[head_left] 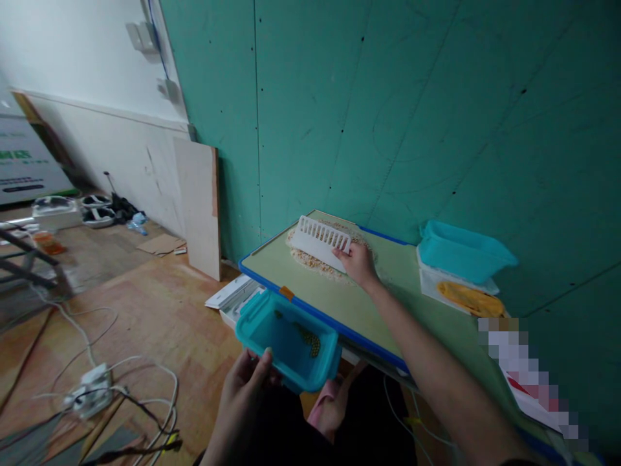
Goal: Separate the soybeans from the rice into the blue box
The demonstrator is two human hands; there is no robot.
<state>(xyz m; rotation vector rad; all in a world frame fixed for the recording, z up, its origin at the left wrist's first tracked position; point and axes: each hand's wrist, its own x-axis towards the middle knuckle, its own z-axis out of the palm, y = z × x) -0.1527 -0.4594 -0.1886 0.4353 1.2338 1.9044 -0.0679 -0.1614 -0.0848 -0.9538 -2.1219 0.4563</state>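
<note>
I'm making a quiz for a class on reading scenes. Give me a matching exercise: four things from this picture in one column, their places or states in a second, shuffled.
Things:
1. white slotted scraper
2. open teal box
3. upside-down teal tub
4. wooden board

Places or states:
A. leaning against the wall
B. held at the table's near edge by the left hand
C. on a white tray at the table's right
D. gripped by the right hand over scattered grain

Pairs: 1-D, 2-B, 3-C, 4-A
</note>
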